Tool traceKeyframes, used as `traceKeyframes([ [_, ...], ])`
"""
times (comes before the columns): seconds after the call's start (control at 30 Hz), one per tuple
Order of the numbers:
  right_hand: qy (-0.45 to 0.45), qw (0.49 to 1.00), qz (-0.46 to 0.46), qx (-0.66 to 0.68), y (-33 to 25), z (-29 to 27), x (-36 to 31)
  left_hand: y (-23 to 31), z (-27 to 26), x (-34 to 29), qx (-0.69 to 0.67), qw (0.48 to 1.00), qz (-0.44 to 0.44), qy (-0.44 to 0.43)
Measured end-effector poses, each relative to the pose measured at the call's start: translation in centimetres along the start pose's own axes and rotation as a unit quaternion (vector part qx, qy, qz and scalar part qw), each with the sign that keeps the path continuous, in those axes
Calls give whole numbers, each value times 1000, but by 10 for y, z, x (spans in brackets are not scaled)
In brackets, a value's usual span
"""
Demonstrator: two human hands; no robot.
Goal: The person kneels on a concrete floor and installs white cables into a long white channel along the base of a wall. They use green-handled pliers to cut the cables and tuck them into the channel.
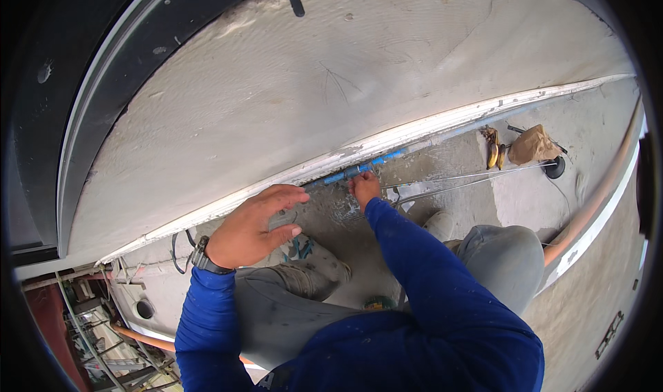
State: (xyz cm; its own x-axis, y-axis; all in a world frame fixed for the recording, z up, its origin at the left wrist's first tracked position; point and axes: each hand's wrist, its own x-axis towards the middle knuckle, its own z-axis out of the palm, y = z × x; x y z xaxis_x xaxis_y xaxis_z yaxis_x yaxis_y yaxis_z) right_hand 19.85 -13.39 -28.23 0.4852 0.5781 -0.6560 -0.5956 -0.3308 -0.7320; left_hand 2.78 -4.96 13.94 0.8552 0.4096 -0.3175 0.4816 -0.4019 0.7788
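My left hand is raised in front of the pale wall's base, with a watch on the wrist. Its fingers and thumb are spread, holding nothing. Farther right, my right hand is closed, fingertips together against a strip of blue tape. The tape runs along the foot of the wall, just below a white ribbed trim. A small greyish piece lies over the tape by the fingertips. What the fingers pinch, if anything, is too small to make out.
Thin metal rods lie right of my right hand. Beyond them are a brown paper bag, yellowish gloves or tools and a black round base. An orange-brown rail edges the deck. Scaffolding stands at lower left.
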Motion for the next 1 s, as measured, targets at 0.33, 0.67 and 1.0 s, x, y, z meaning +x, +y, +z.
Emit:
traceKeyframes([
  [0.33,5,916,-116,-383,-15,-23,-18,-6,-1,-14,47,999,8,3],
  [0.67,-96,816,-142,-551,-50,-8,-90,-4,2,-39,53,998,13,27],
  [1.0,-145,785,-82,-596,-55,-1,-83,-15,0,-34,47,999,16,20],
])
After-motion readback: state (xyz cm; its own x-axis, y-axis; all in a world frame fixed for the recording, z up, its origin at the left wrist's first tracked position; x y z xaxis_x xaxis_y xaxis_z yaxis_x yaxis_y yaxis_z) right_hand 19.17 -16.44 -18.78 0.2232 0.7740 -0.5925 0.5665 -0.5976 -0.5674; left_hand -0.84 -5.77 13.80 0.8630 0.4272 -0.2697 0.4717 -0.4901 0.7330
